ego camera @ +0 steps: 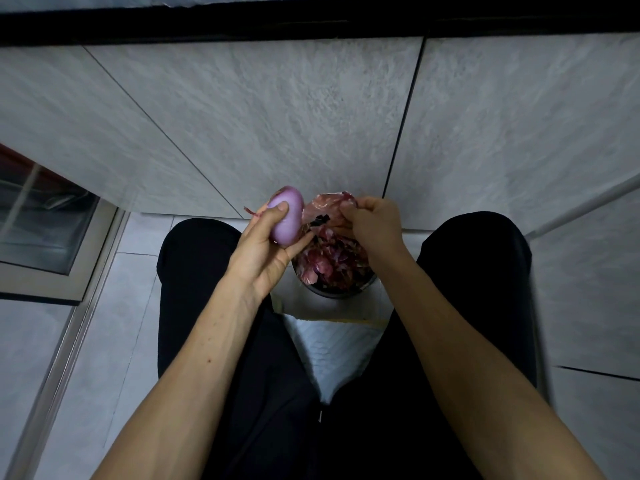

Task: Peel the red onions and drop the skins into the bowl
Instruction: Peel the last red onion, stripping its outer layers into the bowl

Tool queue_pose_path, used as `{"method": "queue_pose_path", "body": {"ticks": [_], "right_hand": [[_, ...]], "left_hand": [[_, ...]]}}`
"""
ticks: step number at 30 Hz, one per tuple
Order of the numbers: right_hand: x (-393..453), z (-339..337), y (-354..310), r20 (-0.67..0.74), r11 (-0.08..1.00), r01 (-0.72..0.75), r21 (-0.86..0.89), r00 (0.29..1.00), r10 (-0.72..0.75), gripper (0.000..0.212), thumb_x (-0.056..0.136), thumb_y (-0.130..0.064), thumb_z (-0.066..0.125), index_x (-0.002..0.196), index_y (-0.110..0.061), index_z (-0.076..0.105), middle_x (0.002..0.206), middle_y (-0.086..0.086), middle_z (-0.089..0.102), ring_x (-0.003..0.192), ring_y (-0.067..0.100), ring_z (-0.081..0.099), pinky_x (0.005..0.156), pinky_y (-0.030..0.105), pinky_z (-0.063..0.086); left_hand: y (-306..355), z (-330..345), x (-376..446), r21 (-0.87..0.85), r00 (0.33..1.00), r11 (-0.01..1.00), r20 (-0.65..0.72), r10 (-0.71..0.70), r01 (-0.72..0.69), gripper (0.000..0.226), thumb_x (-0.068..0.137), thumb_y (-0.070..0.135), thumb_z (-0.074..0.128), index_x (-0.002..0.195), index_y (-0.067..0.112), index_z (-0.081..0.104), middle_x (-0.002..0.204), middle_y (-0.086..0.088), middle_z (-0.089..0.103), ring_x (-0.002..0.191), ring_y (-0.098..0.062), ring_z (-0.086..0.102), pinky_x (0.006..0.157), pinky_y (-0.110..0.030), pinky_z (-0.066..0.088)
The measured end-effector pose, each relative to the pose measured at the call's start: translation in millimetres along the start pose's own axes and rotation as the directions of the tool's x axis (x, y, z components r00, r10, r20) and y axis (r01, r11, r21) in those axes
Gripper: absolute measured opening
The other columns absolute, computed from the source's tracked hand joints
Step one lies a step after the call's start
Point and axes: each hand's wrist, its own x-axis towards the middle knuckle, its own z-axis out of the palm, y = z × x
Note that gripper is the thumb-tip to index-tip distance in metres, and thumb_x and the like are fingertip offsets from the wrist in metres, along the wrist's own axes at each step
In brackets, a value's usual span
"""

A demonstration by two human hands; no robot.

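- Nearest the camera, both bare forearms reach forward over dark trousers (221,341), with a pale patterned cloth (332,348) lying in the gap between the legs.
- Just beyond the cloth and below the hands stands the bowl (367,285), dark-rimmed and heaped with reddish-purple skins (329,261).
- The left hand (263,247) sits to the left of the bowl, its fingers and thumb curled around a peeled red onion (285,216), pale purple and smooth; the thumb presses on the onion's near face.
- A thin strip of red skin (251,212) sticks out just left of that hand's fingertips.
- The right hand (374,223) hovers above the bowl's far side, fingers bent and pinching a loose sheet of papery pink skin (323,209), which hangs between the two hands, over the heap.
- The onion and the pinched skin lie close together but apart.
- Beyond the hands rises a grey stone-look tiled surface (277,116) with dark joints.
- Off to the left of the left hand is a framed glass panel (45,220).
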Motion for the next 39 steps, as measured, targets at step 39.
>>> {"method": "queue_pose_path", "body": {"ticks": [39], "right_hand": [[-2.0,-9.2,-6.3,0.380,0.883,0.321,-0.342,0.907,-0.182,0.008,0.081,-0.019,0.075,0.083,-0.012,0.077,0.074,-0.003,0.073,0.062,-0.002,0.063,0.057,0.005,0.044]], "left_hand": [[-13.1,0.1,2.0,0.268,1.000,0.963,0.010,0.009,-0.011,0.029,0.099,0.022,0.059,0.126,0.012,0.055,0.127,-0.019,0.067,0.104,-0.026,0.068,0.103,-0.054,0.050]]}}
